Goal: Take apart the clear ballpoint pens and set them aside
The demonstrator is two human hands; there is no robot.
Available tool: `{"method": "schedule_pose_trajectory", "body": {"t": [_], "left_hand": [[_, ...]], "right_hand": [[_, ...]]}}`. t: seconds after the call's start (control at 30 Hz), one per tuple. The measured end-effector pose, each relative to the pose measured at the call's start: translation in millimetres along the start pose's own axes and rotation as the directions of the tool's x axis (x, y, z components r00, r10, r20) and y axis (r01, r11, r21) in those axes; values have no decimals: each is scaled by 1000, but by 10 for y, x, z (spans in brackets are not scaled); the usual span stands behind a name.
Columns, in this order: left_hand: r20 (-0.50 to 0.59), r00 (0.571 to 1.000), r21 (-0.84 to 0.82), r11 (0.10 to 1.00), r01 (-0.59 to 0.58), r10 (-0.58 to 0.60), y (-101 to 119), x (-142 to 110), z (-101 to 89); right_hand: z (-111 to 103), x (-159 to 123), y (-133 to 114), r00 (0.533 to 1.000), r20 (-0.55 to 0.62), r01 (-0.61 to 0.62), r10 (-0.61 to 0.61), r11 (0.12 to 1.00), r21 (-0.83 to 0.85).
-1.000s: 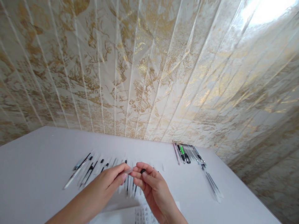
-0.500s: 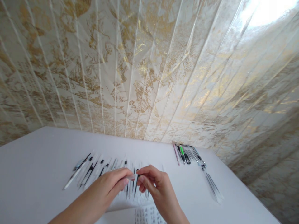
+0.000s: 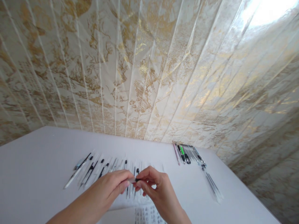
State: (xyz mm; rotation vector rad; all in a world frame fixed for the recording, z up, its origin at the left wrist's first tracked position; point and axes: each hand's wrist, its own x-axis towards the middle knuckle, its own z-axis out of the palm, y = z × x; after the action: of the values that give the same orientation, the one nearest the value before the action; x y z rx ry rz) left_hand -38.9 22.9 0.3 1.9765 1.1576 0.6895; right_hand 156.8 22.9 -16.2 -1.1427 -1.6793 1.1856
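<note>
In the head view my left hand (image 3: pixel 114 183) is closed, thumb and fingers pinching a short, pale translucent pen part (image 3: pixel 131 180). My right hand (image 3: pixel 154 182) pinches a small black pen part (image 3: pixel 138 179) whose exact kind is hard to make out. The black part meets the end of the pale one between my fingertips, above the table. Behind and below my hands lies a row of pen parts (image 3: pixel 92 166), clear barrels and thin black pieces among them; my hands hide some of these.
A group of pens (image 3: pixel 187 154), one of them bright green, lies at the table's back edge on the right. Several thin refills (image 3: pixel 212 184) lie in front of it. A sheet with handwriting (image 3: pixel 147 214) is at the near edge. A gold-patterned curtain (image 3: pixel 140 77) hangs behind the table (image 3: pixel 233 186).
My hands have come together, so the black part now touches the pale one; before, a gap lay between them. The pens on the table have stayed where they were.
</note>
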Motion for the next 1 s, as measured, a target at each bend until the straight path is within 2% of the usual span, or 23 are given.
{"method": "schedule_pose_trajectory", "body": {"t": [0.17,0.3,0.37,0.6,0.67,0.8,0.87,1.0], "left_hand": [[-9,1000,-33,999,-11,10,71,-11,26],[-3,1000,-40,999,-16,16,43,-2,116],[4,1000,-28,999,-17,17,17,5,137],[-7,1000,-10,1000,-2,2,-1,10,107],[-5,1000,14,1000,-18,18,1,6,117],[17,999,15,999,-43,43,-1,4,142],[30,999,13,999,-32,31,2,5,137],[37,999,31,1000,2,-3,14,6,113]], "right_hand": [[-17,-16,20,999,5,36,-36,990,-136],[-18,-39,14,996,13,87,-89,921,-381],[-25,-49,-16,995,30,103,-100,892,-441],[-12,-46,-55,962,102,268,-252,820,-505],[24,-39,13,967,77,250,-242,847,-470],[34,-42,95,990,59,137,-125,931,-338],[-8,-51,50,990,50,139,-129,926,-352],[-67,-65,-83,974,55,219,-220,851,-477]]}}
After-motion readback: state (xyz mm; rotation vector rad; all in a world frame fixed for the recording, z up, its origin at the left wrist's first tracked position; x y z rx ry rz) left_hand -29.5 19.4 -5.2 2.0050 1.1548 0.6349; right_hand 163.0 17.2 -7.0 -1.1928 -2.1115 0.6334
